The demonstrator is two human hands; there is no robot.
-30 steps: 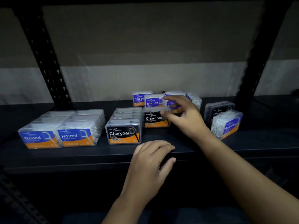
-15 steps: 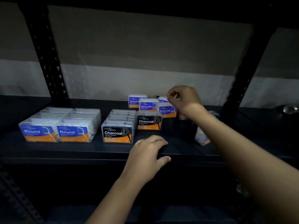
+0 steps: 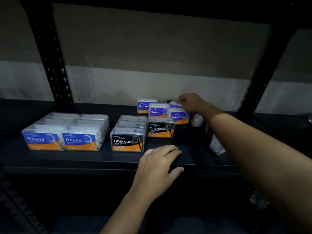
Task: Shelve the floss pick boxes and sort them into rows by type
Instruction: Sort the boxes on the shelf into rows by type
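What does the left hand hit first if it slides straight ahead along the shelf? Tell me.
Probably the lone Charcoal box. The left hand rests on the shelf edge, fingers pointing back toward it, with bare shelf between. Depth is uncertain.

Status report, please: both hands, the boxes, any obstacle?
Left hand rests open on shelf edge. Right hand grips rear Smooth box. Round and Charcoal rows formed. Loose boxes lie under right forearm.

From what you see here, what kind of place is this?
Probably a shop stockroom or storage area: a black metal shelf on perforated uprights, many identical retail floss pick boxes in rows, and a bare wall behind.
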